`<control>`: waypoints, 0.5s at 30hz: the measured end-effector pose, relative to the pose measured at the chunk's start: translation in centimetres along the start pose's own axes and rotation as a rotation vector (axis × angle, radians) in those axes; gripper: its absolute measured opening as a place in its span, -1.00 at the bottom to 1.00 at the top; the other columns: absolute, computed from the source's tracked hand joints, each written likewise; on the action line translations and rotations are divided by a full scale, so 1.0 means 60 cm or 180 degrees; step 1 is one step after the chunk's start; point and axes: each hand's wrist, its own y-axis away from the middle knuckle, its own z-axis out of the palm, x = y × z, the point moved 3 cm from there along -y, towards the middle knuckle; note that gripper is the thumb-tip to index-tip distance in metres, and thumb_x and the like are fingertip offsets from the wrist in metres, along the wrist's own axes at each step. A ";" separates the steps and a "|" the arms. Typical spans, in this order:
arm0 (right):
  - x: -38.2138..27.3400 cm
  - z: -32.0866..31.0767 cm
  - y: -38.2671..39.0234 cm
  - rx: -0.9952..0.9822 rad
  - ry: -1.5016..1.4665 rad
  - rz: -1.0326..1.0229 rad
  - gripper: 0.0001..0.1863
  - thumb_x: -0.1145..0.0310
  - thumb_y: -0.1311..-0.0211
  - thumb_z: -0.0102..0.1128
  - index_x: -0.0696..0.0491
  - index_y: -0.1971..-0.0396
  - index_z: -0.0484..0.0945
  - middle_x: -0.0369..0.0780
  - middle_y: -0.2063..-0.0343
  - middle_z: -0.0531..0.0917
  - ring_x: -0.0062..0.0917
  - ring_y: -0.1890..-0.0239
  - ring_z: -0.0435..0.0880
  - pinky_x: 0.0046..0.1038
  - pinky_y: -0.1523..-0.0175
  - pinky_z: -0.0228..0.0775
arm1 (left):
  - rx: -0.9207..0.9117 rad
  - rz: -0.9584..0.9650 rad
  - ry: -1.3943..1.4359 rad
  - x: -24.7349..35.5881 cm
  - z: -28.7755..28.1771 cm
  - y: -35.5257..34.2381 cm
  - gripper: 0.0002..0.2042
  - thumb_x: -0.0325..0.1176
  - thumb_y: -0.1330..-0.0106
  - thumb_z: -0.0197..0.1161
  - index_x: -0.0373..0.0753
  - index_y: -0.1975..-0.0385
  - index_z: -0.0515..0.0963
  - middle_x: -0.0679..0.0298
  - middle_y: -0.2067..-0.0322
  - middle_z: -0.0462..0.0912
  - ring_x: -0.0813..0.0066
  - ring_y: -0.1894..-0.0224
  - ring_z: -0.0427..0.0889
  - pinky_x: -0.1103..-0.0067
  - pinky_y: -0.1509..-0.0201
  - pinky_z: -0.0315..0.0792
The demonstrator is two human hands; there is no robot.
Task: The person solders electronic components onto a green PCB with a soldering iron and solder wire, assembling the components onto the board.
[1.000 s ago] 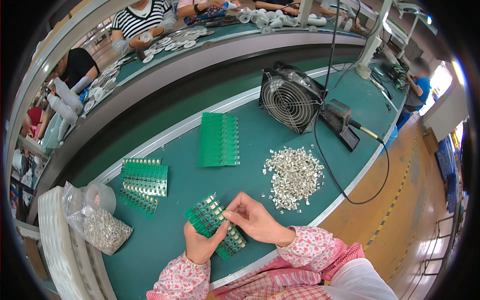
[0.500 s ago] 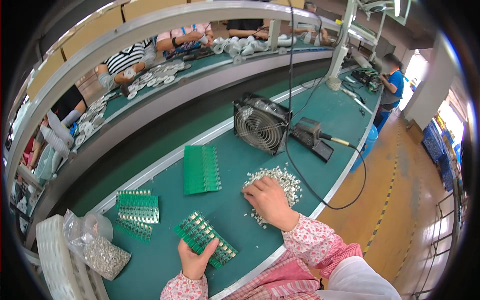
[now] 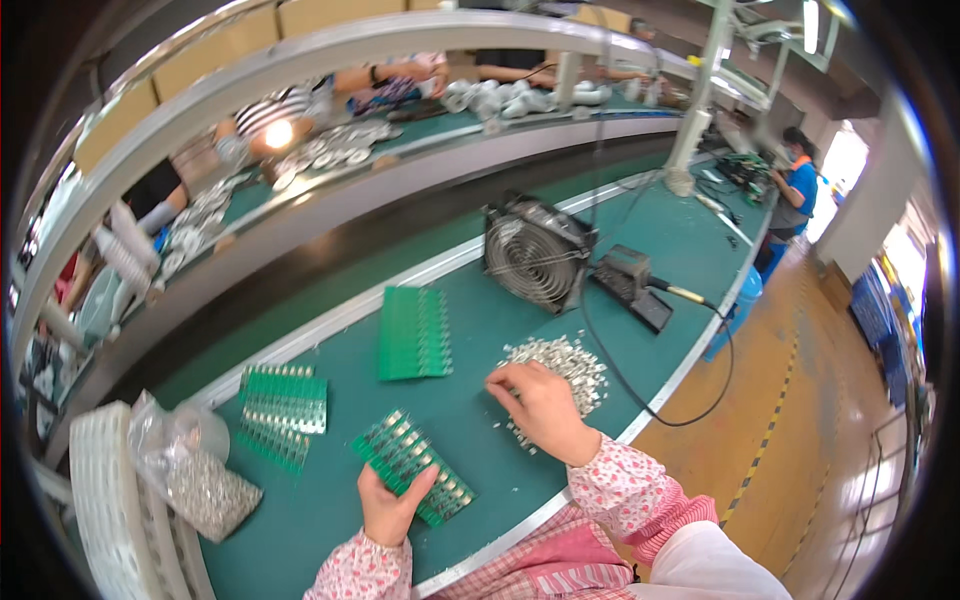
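My left hand (image 3: 393, 503) grips a green circuit board panel (image 3: 408, 455) by its near edge, thumb on top. A row of small whitish parts runs along that panel. At the left rim of a heap of small white connectors (image 3: 563, 366), my right hand (image 3: 540, 402) has its thumb and forefinger pinched together. Whatever sits between those fingertips is too small to make out. Beyond the held panel lies a stack of bare green boards (image 3: 412, 333). Farther left, several populated green boards (image 3: 284, 405) rest overlapping on the green bench.
A black fan with a wire grille (image 3: 535, 255) stands behind the heap, beside a soldering iron in its stand (image 3: 632, 285), whose cable loops over the bench edge. At left are a bag of small parts (image 3: 207, 494) and a white plastic rack (image 3: 118, 500). Other people work across the conveyor.
My right hand has drawn slightly back from the heap, its thumb and forefinger now showing in a pinch. The whole view has shifted a little; my left hand still holds the panel.
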 end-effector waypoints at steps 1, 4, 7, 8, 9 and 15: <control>-0.015 0.001 -0.001 -0.0110 -0.0076 -0.0017 -0.88 0.46 -0.01 0.28 0.07 0.39 0.60 -0.26 0.49 0.61 -0.44 0.41 0.57 -0.43 0.26 0.43 | 0.0120 -0.0060 -0.0011 -0.002 -0.001 -0.002 -0.63 -0.60 -0.04 0.35 -0.31 0.13 0.43 0.31 0.31 0.58 0.58 0.29 0.57 0.61 0.17 0.47; -0.041 0.005 0.000 -0.0388 -0.1202 0.0733 -0.85 0.48 -0.07 0.28 0.17 0.34 0.60 -0.18 0.46 0.66 -0.55 0.44 0.64 -0.55 0.28 0.47 | 0.0050 -0.0034 0.0007 -0.001 -0.001 -0.003 -0.67 -0.61 -0.07 0.34 -0.33 0.16 0.45 0.29 0.30 0.60 0.59 0.30 0.59 0.62 0.20 0.50; -0.041 0.026 -0.001 -0.0401 -0.1160 0.0774 -0.83 0.46 -0.07 0.29 0.16 0.31 0.62 -0.18 0.43 0.67 -0.56 0.42 0.64 -0.56 0.27 0.47 | 0.0010 -0.0123 0.0288 -0.001 -0.001 -0.011 -0.68 -0.60 -0.09 0.33 -0.34 0.15 0.45 0.28 0.29 0.60 0.59 0.29 0.60 0.63 0.20 0.51; -0.043 0.032 0.003 -0.0425 -0.1401 0.0930 -0.81 0.46 -0.08 0.29 0.17 0.28 0.62 -0.19 0.41 0.68 -0.61 0.40 0.64 -0.58 0.27 0.47 | -0.0009 -0.0080 0.0294 -0.002 -0.002 -0.011 -0.69 -0.60 -0.09 0.33 -0.34 0.15 0.44 0.28 0.28 0.60 0.59 0.28 0.60 0.63 0.20 0.52; -0.047 0.036 0.007 -0.0468 -0.1416 0.0950 -0.81 0.46 -0.08 0.29 0.17 0.28 0.62 -0.19 0.41 0.68 -0.61 0.40 0.64 -0.58 0.27 0.47 | -0.0036 -0.0033 0.0301 -0.002 -0.002 -0.011 -0.69 -0.60 -0.10 0.32 -0.34 0.15 0.44 0.28 0.28 0.61 0.60 0.28 0.60 0.63 0.19 0.52; -0.066 0.052 0.032 -0.0748 -0.2120 0.1055 -0.82 0.44 -0.12 0.27 0.16 0.27 0.61 -0.20 0.43 0.66 -0.63 0.42 0.62 -0.62 0.27 0.44 | 0.0026 -0.0022 0.0246 -0.001 -0.001 -0.006 -0.70 -0.59 -0.10 0.32 -0.34 0.16 0.45 0.28 0.28 0.61 0.60 0.27 0.60 0.64 0.20 0.51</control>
